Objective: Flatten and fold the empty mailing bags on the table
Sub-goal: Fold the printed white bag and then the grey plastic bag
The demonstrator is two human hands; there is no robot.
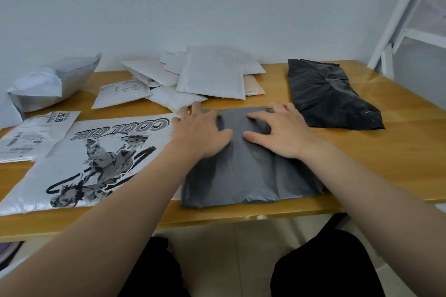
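Pressing both palms flat, I am holding down the grey mailing bag (243,171) at the near edge of the wooden table (398,152), my left hand (201,131) and right hand (281,132) side by side, fingers spread. A printed white mailing bag (91,159) is lying just left, a black bag (325,94) beyond on the right.

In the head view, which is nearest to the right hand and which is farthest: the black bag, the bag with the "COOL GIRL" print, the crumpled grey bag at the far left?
From the right hand:
1. Black bag, just to its right.
2. "COOL GIRL" bag, left, beyond the left hand.
3. Crumpled grey bag, far left corner.
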